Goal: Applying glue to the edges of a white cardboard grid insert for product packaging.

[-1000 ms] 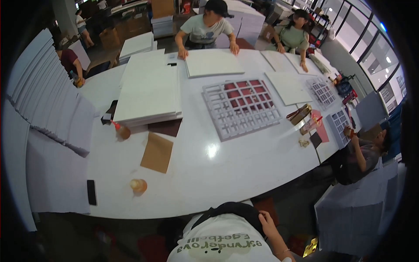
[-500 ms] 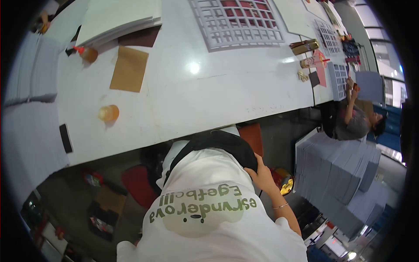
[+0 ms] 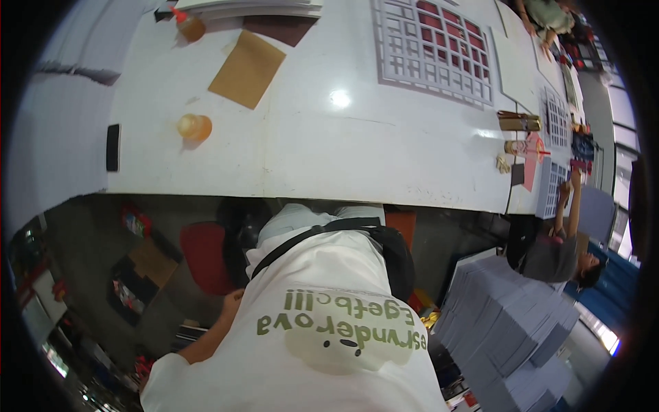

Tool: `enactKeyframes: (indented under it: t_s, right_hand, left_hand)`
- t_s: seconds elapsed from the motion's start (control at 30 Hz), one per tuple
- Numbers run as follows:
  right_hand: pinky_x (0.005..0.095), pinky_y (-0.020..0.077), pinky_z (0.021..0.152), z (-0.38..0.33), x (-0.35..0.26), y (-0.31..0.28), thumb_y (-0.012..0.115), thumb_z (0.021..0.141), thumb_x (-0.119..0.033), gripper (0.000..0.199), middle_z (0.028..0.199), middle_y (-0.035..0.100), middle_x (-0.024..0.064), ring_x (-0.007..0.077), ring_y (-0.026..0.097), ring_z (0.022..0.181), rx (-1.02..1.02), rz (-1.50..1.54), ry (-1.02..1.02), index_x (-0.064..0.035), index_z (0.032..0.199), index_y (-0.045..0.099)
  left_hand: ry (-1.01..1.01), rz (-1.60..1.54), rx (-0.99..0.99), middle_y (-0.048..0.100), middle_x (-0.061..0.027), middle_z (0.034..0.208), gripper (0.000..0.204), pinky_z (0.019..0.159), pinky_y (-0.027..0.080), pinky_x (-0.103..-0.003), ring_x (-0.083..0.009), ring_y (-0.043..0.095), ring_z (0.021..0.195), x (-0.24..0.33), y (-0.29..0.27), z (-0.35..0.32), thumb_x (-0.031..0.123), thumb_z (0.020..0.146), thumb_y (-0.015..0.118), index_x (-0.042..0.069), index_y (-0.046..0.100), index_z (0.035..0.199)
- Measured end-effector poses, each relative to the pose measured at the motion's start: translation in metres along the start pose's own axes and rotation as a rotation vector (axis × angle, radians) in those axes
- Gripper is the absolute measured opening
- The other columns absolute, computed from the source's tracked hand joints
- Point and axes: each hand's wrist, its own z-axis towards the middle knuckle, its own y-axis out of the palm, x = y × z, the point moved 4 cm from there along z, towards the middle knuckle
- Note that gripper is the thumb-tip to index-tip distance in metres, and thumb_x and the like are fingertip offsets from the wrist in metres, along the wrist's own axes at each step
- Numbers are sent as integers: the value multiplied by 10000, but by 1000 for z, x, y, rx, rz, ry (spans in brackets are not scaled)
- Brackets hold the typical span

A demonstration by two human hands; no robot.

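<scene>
My left hand (image 3: 233,299) is down at my left side, against the edge of my white shirt (image 3: 322,275) and close to a red chair seat (image 3: 204,258). Its fingers are too small and partly hidden to make out. My right hand is out of sight. A black waist bag (image 3: 396,257) hangs at my right hip, its strap (image 3: 295,244) crossing my waist. On the white table (image 3: 309,158) before me stand a honey-coloured bottle (image 3: 194,127) and a red-tipped glue bottle (image 3: 187,26). A brown card sheet (image 3: 248,69) lies near them.
White lattice frames (image 3: 436,55) lie toward the back. A dark phone-like slab (image 3: 113,147) is by the left stacks (image 3: 55,137). A drink cup (image 3: 525,148) stands at the right. Grey board stacks (image 3: 504,323) fill the right floor, near a seated person (image 3: 549,257).
My right hand has left the waist bag and gone out of view. My left hand has come into view at my side. The view has shifted, and another person appears at the far right.
</scene>
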Motion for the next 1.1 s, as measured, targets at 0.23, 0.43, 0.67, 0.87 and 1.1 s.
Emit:
enactKeyframes:
  t_s: [0.23, 0.43, 0.67, 0.87, 1.1]
  right_hand:
    - [399, 472, 842, 30, -15, -17, 578, 832, -60, 276, 1079, 610, 217, 377, 590, 996, 208, -128, -46, -16, 1105, 578]
    - [322, 453, 911, 77, -189, 21, 606, 836, -8, 349, 1122, 601, 140, 223, 583, 1043, -49, 79, -714, 12, 1182, 560]
    - [358, 454, 724, 81, -272, 87, 690, 812, -213, 227, 810, 539, 102, 265, 539, 825, -664, -299, -1099, -48, 968, 680]
    - [343, 481, 761, 77, -271, 97, 680, 831, -236, 270, 898, 569, 119, 269, 584, 863, -743, -288, -1147, -53, 1029, 651]
    - [332, 473, 813, 122, -226, 65, 640, 872, -256, 386, 1040, 625, 177, 255, 600, 930, -728, -257, -805, 17, 1140, 589]
  left_hand:
    - [204, 14, 81, 639, -38, 822, 196, 657, 465, -240, -71, 574, 747, 44, 30, -24, 118, 847, 684, -25, 604, 955]
    - [355, -174, 242, 564, -18, 802, 205, 648, 455, -245, -67, 521, 732, 20, 55, -21, 134, 849, 682, 16, 562, 966]
    - [477, -106, 304, 550, -45, 873, 207, 687, 459, -264, -122, 532, 830, 8, 61, -35, 148, 868, 648, 42, 552, 1017]
    - [384, -198, 307, 577, -53, 903, 222, 683, 461, -258, -113, 542, 821, -9, 65, -36, 167, 885, 643, 33, 554, 1037]
    - [338, -186, 278, 578, -4, 847, 191, 688, 442, -219, -47, 514, 765, 5, 48, -40, 146, 894, 645, 25, 562, 1016]
